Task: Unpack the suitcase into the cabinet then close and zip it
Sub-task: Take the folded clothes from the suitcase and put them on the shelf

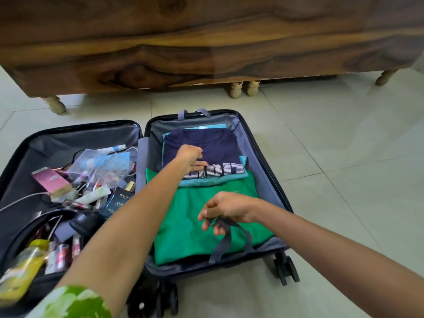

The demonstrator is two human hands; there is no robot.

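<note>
An open dark suitcase [268, 161] lies flat on the tiled floor. Its right half holds a folded navy shirt [220, 148] with striped letters, on top of a light blue one [213, 180], and a folded green garment [183, 216] nearer me. My left hand [191, 158] reaches over the navy shirt's near left corner, fingers loosely extended and touching it. My right hand [227, 210] hovers over the green garment and holds the grey packing strap [226, 239] in curled fingers. The left half [46, 143] is full of toiletries, clear pouches, a perfume box [118, 200] and cables.
A dark wooden cabinet [206, 47] on turned legs stands just beyond the suitcase. Pale floor tiles [344, 157] spread to the right. The suitcase wheels [285, 269] stick out at the near edge. A yellow bottle [25, 267] lies in the left half's near corner.
</note>
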